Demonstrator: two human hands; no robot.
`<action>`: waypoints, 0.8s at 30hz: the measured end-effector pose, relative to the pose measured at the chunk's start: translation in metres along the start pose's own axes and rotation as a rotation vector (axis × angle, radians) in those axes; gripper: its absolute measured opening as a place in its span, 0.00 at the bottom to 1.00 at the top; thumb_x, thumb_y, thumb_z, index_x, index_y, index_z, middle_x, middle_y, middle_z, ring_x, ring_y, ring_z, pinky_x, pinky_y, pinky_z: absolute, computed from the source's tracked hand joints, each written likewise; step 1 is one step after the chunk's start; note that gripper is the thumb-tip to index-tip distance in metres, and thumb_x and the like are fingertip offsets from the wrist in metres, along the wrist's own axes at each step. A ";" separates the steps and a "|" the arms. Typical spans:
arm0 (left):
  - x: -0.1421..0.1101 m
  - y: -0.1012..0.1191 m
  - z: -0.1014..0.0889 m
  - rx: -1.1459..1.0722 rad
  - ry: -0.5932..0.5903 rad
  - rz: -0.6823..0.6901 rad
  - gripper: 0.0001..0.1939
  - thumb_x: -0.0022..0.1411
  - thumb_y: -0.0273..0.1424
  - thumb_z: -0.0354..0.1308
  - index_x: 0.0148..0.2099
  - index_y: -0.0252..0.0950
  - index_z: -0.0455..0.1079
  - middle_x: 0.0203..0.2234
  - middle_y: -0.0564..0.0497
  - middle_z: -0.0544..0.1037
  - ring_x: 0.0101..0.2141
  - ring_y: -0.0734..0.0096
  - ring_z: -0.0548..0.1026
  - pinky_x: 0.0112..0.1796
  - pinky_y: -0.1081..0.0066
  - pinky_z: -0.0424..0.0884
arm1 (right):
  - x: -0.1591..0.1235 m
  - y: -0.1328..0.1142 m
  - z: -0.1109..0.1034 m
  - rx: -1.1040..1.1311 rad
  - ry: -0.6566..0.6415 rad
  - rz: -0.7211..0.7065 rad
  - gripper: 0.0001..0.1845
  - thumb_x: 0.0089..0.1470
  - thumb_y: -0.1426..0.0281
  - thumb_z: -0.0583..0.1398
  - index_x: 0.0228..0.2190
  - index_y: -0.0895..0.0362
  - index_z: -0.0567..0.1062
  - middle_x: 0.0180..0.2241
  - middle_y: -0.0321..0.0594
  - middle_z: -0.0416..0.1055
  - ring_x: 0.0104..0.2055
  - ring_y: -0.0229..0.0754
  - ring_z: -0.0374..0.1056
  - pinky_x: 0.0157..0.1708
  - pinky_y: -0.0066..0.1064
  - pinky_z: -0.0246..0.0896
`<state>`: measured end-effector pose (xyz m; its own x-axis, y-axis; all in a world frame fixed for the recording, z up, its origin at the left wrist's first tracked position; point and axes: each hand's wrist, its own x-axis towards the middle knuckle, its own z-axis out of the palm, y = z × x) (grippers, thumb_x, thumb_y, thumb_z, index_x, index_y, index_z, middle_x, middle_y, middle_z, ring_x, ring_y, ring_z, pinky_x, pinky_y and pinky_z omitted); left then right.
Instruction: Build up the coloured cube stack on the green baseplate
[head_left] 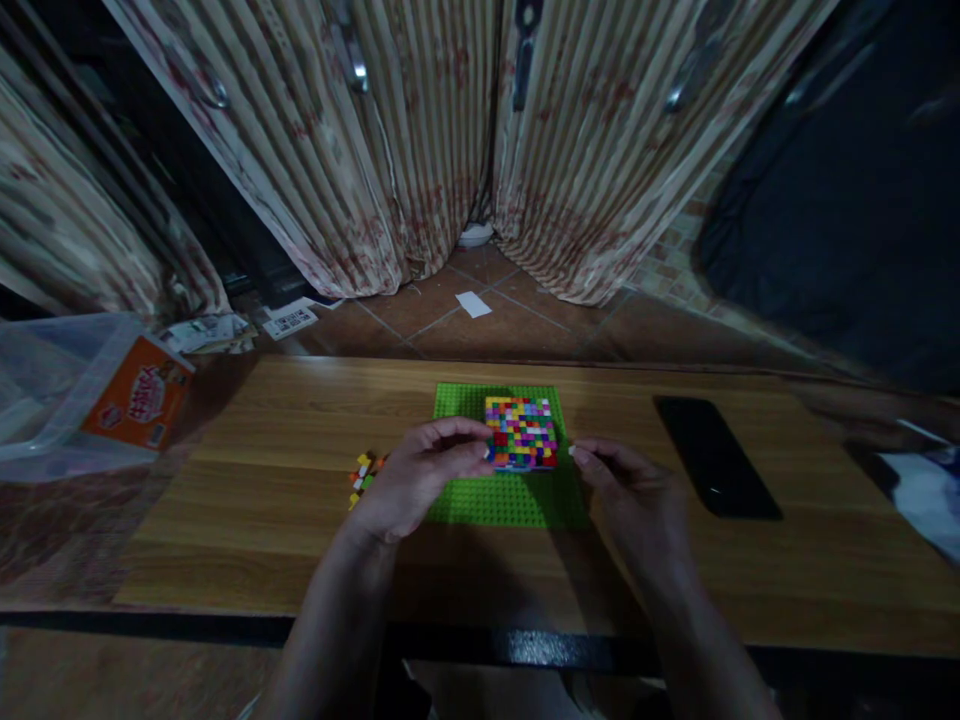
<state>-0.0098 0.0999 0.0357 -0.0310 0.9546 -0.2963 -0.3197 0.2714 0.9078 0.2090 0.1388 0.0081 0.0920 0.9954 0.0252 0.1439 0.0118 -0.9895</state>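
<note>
A green studded baseplate lies on the wooden table. On it stands a block of many-coloured toy bricks, built up in layers. At the block's left side, my left hand pinches a small whitish toy brick between thumb and fingers. Just right of the block, above the baseplate's right edge, my right hand is closed in a pinch on a small white toy brick. Loose bricks in yellow, orange, white and green lie left of my left hand, which partly hides them.
A black phone-like slab lies on the table to the right. Beyond the left end is a clear plastic bin with an orange label. Striped curtains hang behind, and a white paper lies on the tiled floor.
</note>
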 end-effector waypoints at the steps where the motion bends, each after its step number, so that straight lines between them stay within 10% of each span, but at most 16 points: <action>1: 0.002 -0.001 -0.001 0.012 0.064 -0.006 0.12 0.51 0.30 0.69 0.40 0.34 0.77 0.30 0.53 0.80 0.30 0.75 0.77 0.39 0.69 0.74 | 0.000 0.002 0.001 0.007 -0.008 0.012 0.12 0.45 0.60 0.70 0.29 0.54 0.83 0.32 0.41 0.82 0.36 0.46 0.77 0.38 0.38 0.72; 6: 0.006 -0.002 0.001 0.132 0.208 -0.005 0.12 0.51 0.27 0.66 0.41 0.32 0.76 0.25 0.54 0.78 0.28 0.75 0.75 0.35 0.72 0.70 | -0.002 0.005 0.007 0.031 -0.053 0.038 0.10 0.46 0.60 0.69 0.30 0.53 0.83 0.33 0.40 0.82 0.36 0.45 0.77 0.40 0.38 0.72; 24: 0.011 -0.014 -0.002 0.365 0.144 0.086 0.12 0.53 0.29 0.63 0.42 0.35 0.77 0.35 0.49 0.81 0.33 0.71 0.76 0.36 0.69 0.71 | -0.002 0.004 0.018 0.072 -0.008 0.054 0.12 0.41 0.62 0.72 0.29 0.55 0.82 0.31 0.40 0.82 0.34 0.44 0.77 0.38 0.38 0.73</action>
<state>-0.0076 0.1061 0.0196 -0.1833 0.9558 -0.2298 0.0463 0.2419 0.9692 0.1921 0.1384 0.0013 0.0901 0.9955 -0.0296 0.0678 -0.0358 -0.9971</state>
